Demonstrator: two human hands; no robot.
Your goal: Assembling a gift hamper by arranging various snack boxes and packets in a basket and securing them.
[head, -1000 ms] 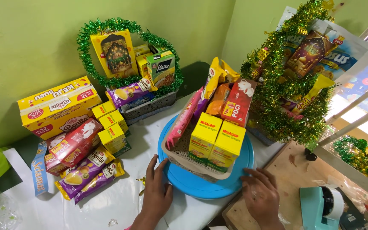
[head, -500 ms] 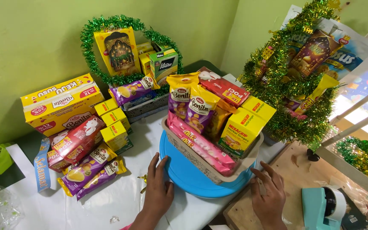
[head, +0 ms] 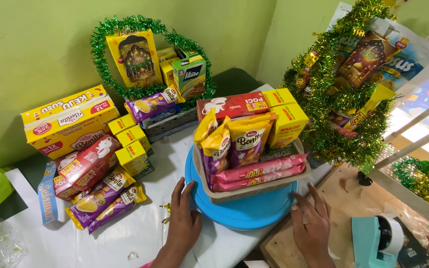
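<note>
Blue turntable [head: 239, 213] under snack basket [head: 254, 186], both hands [head: 184, 223] touching its rim

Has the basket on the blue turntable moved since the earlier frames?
Yes. The basket has rotated on the blue turntable: the pink packs now face the person, away from the green wall, with both hands at the rim.

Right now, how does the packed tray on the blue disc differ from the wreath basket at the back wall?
The tan snack tray sits on the round blue plastic disc with both hands at the disc's rim; the grey basket rests on the table, untouched. The tray has no tinsel; a green tinsel ring frames the basket. Both hold boxed and bagged snacks.
</note>
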